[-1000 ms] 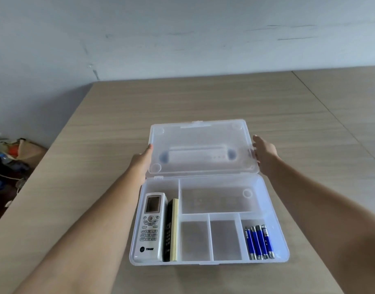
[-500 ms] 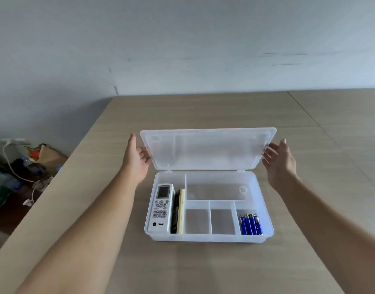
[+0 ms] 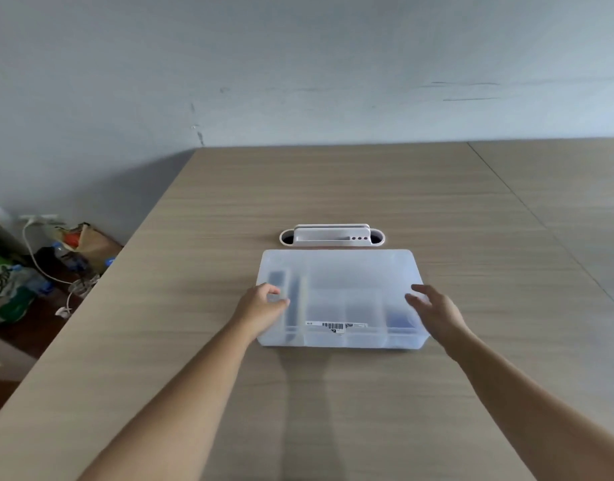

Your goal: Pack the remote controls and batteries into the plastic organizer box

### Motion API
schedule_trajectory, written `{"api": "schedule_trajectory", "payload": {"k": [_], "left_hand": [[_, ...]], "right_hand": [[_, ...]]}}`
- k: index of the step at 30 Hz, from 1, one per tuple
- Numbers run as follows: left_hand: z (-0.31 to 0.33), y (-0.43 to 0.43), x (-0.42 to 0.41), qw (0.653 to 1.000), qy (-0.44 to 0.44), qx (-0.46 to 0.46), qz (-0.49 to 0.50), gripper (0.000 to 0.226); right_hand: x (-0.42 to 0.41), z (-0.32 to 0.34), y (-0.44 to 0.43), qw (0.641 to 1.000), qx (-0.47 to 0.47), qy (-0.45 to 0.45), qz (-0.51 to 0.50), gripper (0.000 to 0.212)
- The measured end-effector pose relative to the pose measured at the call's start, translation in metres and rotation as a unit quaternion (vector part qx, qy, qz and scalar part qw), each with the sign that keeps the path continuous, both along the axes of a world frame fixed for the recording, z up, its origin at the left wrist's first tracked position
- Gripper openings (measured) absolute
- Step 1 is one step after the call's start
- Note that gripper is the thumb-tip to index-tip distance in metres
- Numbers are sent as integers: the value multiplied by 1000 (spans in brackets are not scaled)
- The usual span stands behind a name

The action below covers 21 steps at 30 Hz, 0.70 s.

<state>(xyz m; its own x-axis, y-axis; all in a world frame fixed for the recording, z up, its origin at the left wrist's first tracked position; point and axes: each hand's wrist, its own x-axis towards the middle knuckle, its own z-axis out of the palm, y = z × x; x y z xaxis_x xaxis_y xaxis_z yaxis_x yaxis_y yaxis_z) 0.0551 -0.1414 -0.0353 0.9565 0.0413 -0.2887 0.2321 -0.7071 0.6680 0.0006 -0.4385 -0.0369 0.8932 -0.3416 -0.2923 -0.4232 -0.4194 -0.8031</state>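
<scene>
The translucent plastic organizer box (image 3: 340,272) lies on the wooden table with its lid down. Through the lid the remote controls (image 3: 291,293) show as dim shapes at the left, and the blue batteries (image 3: 399,321) as a blur at the front right. My left hand (image 3: 260,308) rests on the lid's front left corner, fingers curled. My right hand (image 3: 434,310) is on the front right part of the lid, fingers spread. A barcode label (image 3: 337,325) sits on the front edge.
A white cable-outlet fitting (image 3: 331,235) is set into the table (image 3: 333,189) just behind the box. Off the table's left edge, bags, bottles and a cable (image 3: 31,269) lie on the floor. A grey wall stands behind the table.
The lid, held upright by both hands, has swung down onto the box. Both hands came forward with it and now lie on its front corners. The view has pulled back.
</scene>
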Motion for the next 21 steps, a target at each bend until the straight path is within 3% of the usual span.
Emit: {"api": "schedule_trajectory", "payload": {"k": [4, 7, 11, 15, 17, 19, 21], "left_hand": [[-10, -31, -25, 953, -119, 207, -187, 67], [-26, -48, -48, 921, -113, 266, -263, 80], [-47, -45, -64, 899, -108, 315, -284, 85], [-51, -42, -65, 892, -107, 335, -284, 85], [-52, -42, -66, 892, -92, 341, -283, 84], [-45, -44, -63, 892, -81, 334, -293, 83], [-34, -42, -65, 899, -75, 313, -297, 82]], "right_hand": [[-15, -17, 39, 951, -249, -59, 175, 58], [-29, -38, 61, 895, -340, -70, 279, 70], [-39, -61, 58, 836, -442, -100, 310, 82], [-41, -66, 52, 815, -472, -87, 324, 107], [-40, -58, 52, 805, -481, -73, 340, 102], [-41, -51, 55, 815, -447, -56, 365, 97], [-44, -38, 52, 855, -369, -59, 359, 89]]}}
